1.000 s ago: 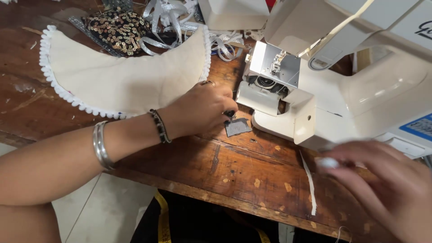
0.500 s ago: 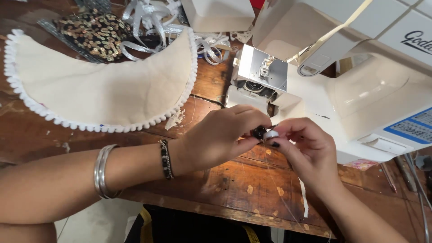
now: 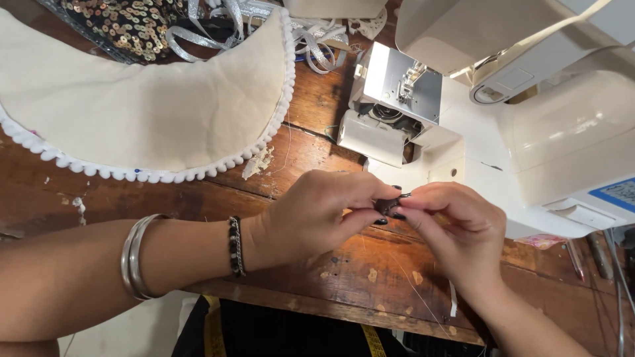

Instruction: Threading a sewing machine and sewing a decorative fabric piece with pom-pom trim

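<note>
The small dark piece (image 3: pixel 385 205) sits pinched between your 2 hands above the front edge of the wooden table (image 3: pixel 344 264). Your left hand (image 3: pixel 311 215) curls nearly closed, thumb and fingertips gripping it; your right hand (image 3: pixel 450 228) is likewise closed on its other side. Behind them stands the white sewing machine (image 3: pixel 529 125). At the table's far left lies the cream collar (image 3: pixel 145 106) with pom-pom trim.

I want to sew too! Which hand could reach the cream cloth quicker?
Probably the left hand: it is on the side where the cream collar piece lies. The right hand sits nearer the sewing machine. Both pinch a small dark part.
</note>
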